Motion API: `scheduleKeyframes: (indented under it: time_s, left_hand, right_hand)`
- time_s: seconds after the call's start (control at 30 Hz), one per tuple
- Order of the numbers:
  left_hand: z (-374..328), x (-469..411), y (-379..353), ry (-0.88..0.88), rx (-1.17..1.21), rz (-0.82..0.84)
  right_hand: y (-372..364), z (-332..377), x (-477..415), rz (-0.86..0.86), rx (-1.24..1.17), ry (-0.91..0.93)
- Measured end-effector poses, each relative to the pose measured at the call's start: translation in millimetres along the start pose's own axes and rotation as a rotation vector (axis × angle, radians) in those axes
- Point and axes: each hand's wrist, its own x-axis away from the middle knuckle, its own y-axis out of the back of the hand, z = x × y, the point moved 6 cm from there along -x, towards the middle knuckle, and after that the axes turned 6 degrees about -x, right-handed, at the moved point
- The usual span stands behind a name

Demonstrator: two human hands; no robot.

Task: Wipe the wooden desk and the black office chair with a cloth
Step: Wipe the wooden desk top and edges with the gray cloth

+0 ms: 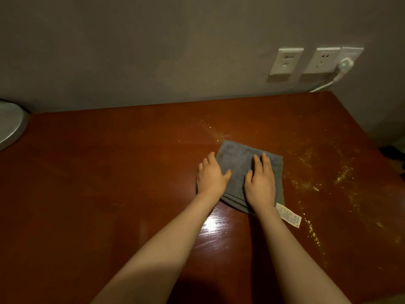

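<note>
Both hands lay flat, fingers straight, on a folded grey cloth [240,163] that rested right of centre on the reddish wooden desk [109,183]: the left hand [211,175] pressed its left edge, partly on the wood, and the right hand [260,178] pressed its right half, neither gripping it. A white care label [288,215] trailed from the cloth's near right corner, pale specks [306,170] dotted the desk to the right, and a plug [344,65] sat in one of the white wall sockets [286,61] behind.
</note>
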Motion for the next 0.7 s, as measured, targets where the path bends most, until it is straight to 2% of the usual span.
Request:
scheduleKeyframes:
  time_s: [0.07,0.13,0.2,0.3,0.4,0.47,0.57,0.7]
  left_hand:
    - [-1,-8,3,0.114,0.105,0.083]
    - [-13,-8,8,0.107,0.09,0.123]
    - [-27,0,13,0.019,0.078,0.125]
    - [-36,23,28,-0.156,0.226,0.144]
    - [-22,55,56,-0.28,0.341,0.115]
    - [3,70,78,-0.275,0.396,0.099]
    - [55,84,115,-0.259,0.371,0.071]
    - [124,100,155,-0.13,0.289,-0.032]
  right_hand:
    - [1,2,9,-0.012,-0.037,-0.029]
    - [2,3,17,-0.019,-0.074,-0.031]
    - [6,5,22,-0.071,-0.111,-0.039]
    - [22,18,31,-0.244,-0.17,-0.022]
    - [33,40,47,-0.363,-0.198,0.074]
    - [32,62,59,-0.353,-0.215,0.204]
    - [2,110,78,-0.209,-0.242,0.454]
    - [-50,177,110,-0.072,-0.335,0.614]
